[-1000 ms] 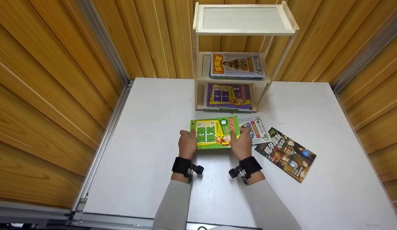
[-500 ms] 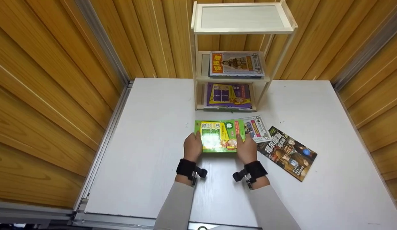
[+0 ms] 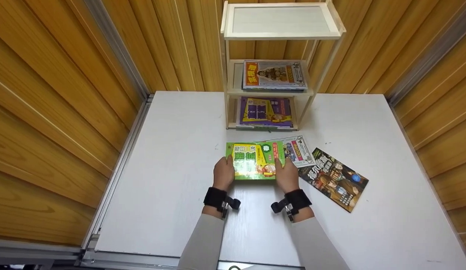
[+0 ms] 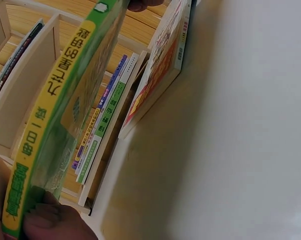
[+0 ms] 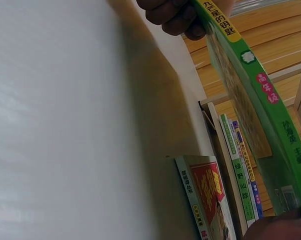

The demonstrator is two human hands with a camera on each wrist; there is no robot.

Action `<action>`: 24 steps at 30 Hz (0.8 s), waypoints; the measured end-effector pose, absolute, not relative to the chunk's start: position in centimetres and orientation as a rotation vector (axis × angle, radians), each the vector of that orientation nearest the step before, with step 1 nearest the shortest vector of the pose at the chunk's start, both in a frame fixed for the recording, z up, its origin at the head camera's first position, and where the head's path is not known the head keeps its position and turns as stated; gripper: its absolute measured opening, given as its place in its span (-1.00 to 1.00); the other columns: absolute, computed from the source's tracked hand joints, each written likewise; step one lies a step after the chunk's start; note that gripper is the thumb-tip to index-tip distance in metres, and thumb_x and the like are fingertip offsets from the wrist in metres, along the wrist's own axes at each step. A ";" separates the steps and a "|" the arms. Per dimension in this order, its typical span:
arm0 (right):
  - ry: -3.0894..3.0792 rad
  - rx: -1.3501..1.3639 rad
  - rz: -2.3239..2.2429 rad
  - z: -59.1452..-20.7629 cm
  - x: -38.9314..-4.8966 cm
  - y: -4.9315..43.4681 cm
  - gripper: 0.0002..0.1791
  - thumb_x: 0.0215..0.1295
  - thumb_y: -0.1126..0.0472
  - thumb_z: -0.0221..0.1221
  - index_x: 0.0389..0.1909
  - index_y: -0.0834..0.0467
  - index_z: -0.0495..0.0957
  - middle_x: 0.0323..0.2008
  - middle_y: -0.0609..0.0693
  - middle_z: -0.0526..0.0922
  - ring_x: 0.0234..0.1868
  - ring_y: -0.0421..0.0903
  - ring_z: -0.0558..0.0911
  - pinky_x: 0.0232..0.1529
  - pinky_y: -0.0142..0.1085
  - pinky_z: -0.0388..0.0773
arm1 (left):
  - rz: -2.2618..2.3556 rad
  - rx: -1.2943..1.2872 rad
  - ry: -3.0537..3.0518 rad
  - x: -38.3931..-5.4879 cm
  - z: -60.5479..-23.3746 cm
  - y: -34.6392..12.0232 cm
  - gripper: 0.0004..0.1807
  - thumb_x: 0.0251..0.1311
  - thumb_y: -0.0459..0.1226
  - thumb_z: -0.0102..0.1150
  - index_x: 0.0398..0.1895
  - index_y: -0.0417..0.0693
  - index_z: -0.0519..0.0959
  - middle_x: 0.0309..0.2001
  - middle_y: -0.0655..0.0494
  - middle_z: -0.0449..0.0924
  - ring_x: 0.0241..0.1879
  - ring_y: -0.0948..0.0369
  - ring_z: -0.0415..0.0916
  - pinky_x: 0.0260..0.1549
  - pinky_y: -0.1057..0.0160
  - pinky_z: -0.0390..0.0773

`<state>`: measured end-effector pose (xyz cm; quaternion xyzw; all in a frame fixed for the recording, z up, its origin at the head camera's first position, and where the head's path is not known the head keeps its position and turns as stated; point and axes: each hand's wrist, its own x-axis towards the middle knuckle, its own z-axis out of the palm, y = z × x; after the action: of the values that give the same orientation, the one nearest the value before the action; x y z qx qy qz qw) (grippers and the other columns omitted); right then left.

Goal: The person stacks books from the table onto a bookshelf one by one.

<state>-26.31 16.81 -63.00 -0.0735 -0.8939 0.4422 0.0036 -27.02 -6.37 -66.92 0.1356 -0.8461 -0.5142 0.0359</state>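
A green and yellow book (image 3: 253,159) is held up off the table by both hands, its cover facing up. My left hand (image 3: 223,173) grips its left edge, thumb on top and fingers beneath. At the right edge my right hand (image 3: 287,175) grips it in the same way. Both wrist views show the book's spine (image 4: 50,115) clear above the white surface. Behind it, partly covered in the head view, lies a white-bordered comic book (image 3: 298,152). A dark-covered book (image 3: 336,180) lies askew to the right, its corner meeting the comic book.
A small wooden shelf rack (image 3: 281,37) stands at the back of the white table (image 3: 173,168). Its middle tier holds a stack topped by a red-and-white comic book (image 3: 274,75); the bottom tier holds a purple book (image 3: 266,111) on others. Wooden panel walls (image 3: 60,112) enclose the table.
Both hands have drawn the green book slightly back toward the body and a little right, then kept it nearly still. The other books have stayed in place; the head view has shifted slightly.
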 end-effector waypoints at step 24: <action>-2.849 -0.229 1.630 -63.8 -26.6 17.6 -0.22 0.71 -0.04 -0.09 0.59 0.51 0.07 0.55 0.55 0.18 0.59 0.44 0.22 0.62 0.20 0.13 | -1.582 0.377 -2.583 -27.6 -67.7 -6.6 -0.52 0.69 -0.03 -0.19 -0.50 0.02 0.37 -0.53 0.13 0.25 -0.49 0.13 0.28 -0.43 0.17 0.32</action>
<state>-26.64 17.65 -63.79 -0.0693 -0.8635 0.4939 -0.0742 -27.57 -6.57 -67.67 0.1234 -0.8453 -0.5179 0.0445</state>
